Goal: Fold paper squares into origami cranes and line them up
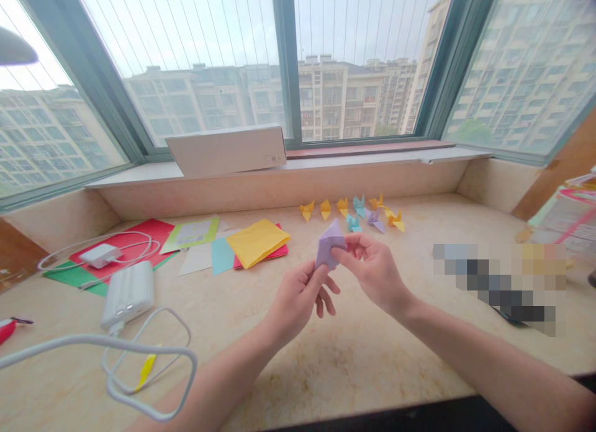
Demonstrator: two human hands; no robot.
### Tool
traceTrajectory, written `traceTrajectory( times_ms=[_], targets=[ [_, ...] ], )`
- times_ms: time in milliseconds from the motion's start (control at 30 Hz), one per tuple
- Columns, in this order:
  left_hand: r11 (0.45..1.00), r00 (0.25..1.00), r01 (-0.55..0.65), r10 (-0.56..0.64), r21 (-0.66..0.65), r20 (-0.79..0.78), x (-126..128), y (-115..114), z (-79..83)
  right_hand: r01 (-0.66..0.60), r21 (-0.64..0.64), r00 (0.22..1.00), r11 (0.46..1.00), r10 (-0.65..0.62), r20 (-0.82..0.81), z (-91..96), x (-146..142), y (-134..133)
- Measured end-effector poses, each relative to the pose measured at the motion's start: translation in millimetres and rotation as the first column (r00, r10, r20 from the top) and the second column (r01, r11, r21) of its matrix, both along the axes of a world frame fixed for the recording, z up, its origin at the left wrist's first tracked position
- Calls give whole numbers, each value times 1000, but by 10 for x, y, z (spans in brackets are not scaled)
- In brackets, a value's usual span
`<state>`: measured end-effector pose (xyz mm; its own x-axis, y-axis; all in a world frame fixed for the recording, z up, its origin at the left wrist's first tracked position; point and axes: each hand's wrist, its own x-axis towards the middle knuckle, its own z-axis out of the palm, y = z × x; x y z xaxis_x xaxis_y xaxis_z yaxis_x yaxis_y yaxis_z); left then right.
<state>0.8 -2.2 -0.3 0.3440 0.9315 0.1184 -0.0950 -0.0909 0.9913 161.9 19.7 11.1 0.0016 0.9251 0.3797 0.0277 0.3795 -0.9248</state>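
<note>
Lilac paper point(329, 241), folded into a small pointed packet, is held up in the middle of the scene, over the pale counter point(382, 364). The left hand point(297, 290) pinches its lower edge between thumb and fingers, seemingly to steady it, while the other fingers hang loose underneath. The right hand point(372, 265) grasps its right side, thumb across the face, which looks like a grip for controlling the layers; held up like this, the paper can be reached from front and back.

Just beyond stand folded birds point(359, 206) in yellow, blue and lilac, grouped at the far side, perhaps to keep them out of the hands' way. To the left lies a yellow packet point(256, 243) on top of red paper, within easy reach. Farther left, a white power bank point(130, 294) and a charger point(99, 256) rest among looped cables, well apart from the paper in hand. A long white box point(228, 151) leans at the far window.
</note>
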Motion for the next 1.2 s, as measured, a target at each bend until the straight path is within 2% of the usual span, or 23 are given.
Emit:
traceTrajectory(
  times_ms=[167,333,533,667,800,867,933,1033,1133,1200],
  targets=[
    [1000,999,-11,12,22,-41,15,-64,37,50,143,996,989,-61,72,-36,-15,-15],
    [996,995,-86,87,26,-47,8,-54,55,25,283,989,959,-65,133,-105,-43,-48],
    [996,997,-73,71,56,28,31,-75,50,-15,426,978,905,-75,195,-138,-18,-90],
    [991,994,-106,106,75,6,45,-120,56,-30,538,931,842,-173,323,-130,25,-89],
    [989,991,-130,128,67,41,63,-137,66,-100,634,844,767,-272,462,-120,54,-88],
    [988,990,-136,133,69,48,66,-124,69,-132,643,814,754,-288,504,-115,47,-95],
    [986,988,-152,149,76,44,60,-101,67,-127,617,821,776,-267,505,-104,24,-106],
    [979,983,-182,179,91,39,36,-66,54,-32,521,894,853,-208,396,-78,-19,-114],
    [973,980,-201,199,110,32,13,-47,33,41,312,971,949,-112,213,-57,-46,-93],
    [971,978,-208,206,119,28,9,-47,23,-33,131,996,991,22,90,-52,-51,-69]
  ],
)
